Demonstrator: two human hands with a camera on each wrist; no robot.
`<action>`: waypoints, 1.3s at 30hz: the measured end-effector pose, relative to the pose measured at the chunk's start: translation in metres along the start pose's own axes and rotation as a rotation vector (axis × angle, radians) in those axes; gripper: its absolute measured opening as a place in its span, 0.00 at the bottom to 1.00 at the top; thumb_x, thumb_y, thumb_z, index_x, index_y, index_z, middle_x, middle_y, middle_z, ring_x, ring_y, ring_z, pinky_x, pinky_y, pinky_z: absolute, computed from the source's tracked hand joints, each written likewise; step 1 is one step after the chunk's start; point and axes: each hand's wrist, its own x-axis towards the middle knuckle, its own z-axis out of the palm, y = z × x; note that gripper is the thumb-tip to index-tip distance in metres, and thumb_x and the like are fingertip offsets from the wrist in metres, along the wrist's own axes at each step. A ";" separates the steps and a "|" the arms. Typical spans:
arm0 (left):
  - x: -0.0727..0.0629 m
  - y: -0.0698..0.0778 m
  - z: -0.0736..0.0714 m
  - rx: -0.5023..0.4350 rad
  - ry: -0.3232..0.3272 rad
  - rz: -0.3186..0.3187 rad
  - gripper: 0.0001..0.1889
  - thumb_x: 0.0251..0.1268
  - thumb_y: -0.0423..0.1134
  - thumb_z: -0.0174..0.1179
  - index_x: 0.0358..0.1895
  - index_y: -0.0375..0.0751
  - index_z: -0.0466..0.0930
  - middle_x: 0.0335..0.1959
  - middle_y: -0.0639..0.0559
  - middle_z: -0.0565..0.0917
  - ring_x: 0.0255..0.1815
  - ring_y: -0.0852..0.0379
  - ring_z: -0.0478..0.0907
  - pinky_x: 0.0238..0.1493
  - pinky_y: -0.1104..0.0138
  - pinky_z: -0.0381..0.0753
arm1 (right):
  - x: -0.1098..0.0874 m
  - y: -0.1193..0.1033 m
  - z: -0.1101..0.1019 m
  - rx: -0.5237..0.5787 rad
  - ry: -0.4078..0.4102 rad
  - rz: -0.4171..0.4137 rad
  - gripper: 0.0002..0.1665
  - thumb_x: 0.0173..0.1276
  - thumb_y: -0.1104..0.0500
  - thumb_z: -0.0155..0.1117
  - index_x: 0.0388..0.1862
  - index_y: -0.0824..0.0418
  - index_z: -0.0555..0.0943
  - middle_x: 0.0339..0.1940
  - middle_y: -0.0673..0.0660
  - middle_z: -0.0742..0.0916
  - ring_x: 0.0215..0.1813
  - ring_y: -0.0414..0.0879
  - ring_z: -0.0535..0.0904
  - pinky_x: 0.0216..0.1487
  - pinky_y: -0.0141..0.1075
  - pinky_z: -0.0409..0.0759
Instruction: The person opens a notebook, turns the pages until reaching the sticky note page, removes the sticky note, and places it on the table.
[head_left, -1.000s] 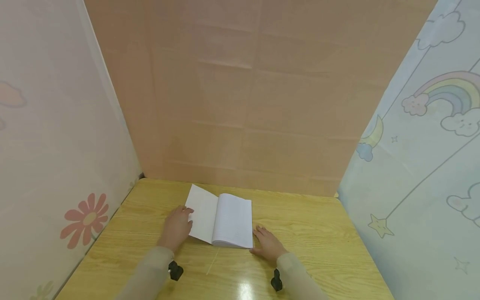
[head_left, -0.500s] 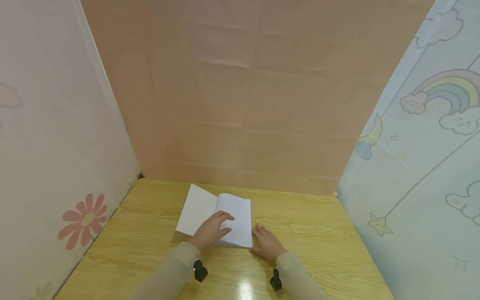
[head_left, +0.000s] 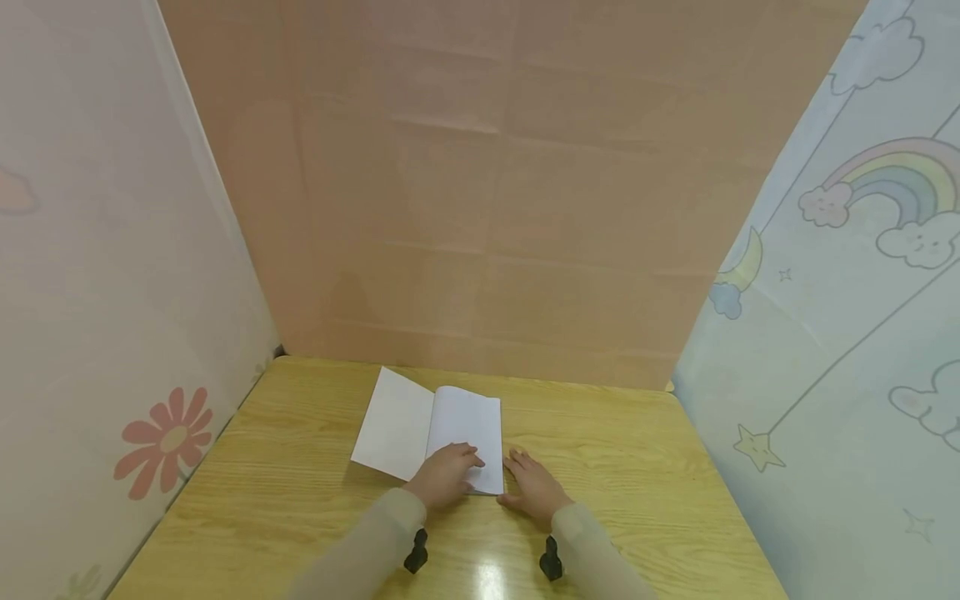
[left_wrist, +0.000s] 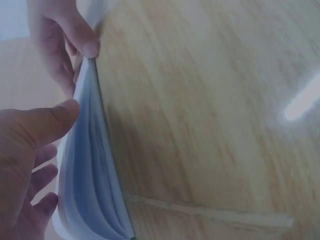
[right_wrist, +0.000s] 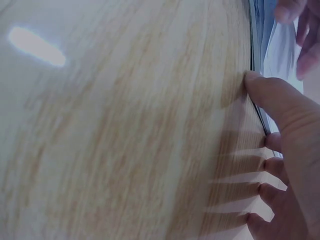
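A notebook (head_left: pixel 396 423) lies open on the table, its left side one flat white leaf and its right side a thicker stack of blank pages. Over the lower part of the right-hand page is my left hand (head_left: pixel 444 477), fingers loosely bent; whether they touch the paper I cannot tell. In the left wrist view the page edges (left_wrist: pixel 92 165) fan apart along the bottom, beside that hand. My right hand (head_left: pixel 537 487) rests at the notebook's lower right corner. Its thumb (right_wrist: pixel 275 95) touches the bottom edge, while the other fingertips stand on the table by the right side.
The wood-grain table (head_left: pixel 637 467) is enclosed by a brown sheet (head_left: pixel 480 208) at the back and patterned panels left and right. A pale strip (left_wrist: pixel 215 212) lies on the table near the notebook's bottom edge. A light reflection shines near the front.
My left hand has left the notebook's left leaf and moved right, across the right-hand page and down toward its lower edge. The right hand has stayed at the corner.
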 end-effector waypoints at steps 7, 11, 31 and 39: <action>-0.001 -0.002 0.012 0.071 -0.005 -0.014 0.20 0.50 0.46 0.73 0.49 0.50 0.84 0.56 0.51 0.82 0.58 0.53 0.78 0.61 0.62 0.75 | 0.001 0.002 0.002 0.002 -0.015 0.009 0.45 0.63 0.40 0.66 0.69 0.67 0.67 0.73 0.68 0.67 0.73 0.65 0.62 0.69 0.56 0.63; -0.001 -0.002 0.016 0.079 -0.006 -0.023 0.20 0.48 0.46 0.74 0.48 0.51 0.85 0.53 0.52 0.83 0.55 0.54 0.79 0.58 0.63 0.76 | 0.001 0.003 0.003 0.001 -0.014 0.010 0.45 0.62 0.41 0.66 0.69 0.67 0.67 0.72 0.68 0.67 0.72 0.65 0.62 0.69 0.56 0.63; -0.005 -0.004 0.009 -0.295 0.036 -0.142 0.15 0.63 0.35 0.63 0.53 0.48 0.82 0.42 0.55 0.86 0.44 0.59 0.82 0.46 0.64 0.81 | -0.001 0.001 0.001 0.000 -0.007 0.012 0.45 0.62 0.42 0.67 0.69 0.68 0.68 0.72 0.68 0.68 0.72 0.65 0.63 0.69 0.56 0.64; -0.006 -0.007 0.005 -0.372 0.071 -0.186 0.18 0.65 0.30 0.58 0.55 0.52 0.80 0.44 0.52 0.85 0.45 0.58 0.81 0.46 0.62 0.81 | 0.001 0.004 0.005 0.001 -0.008 0.023 0.45 0.62 0.41 0.67 0.69 0.66 0.67 0.72 0.67 0.68 0.72 0.65 0.62 0.69 0.56 0.63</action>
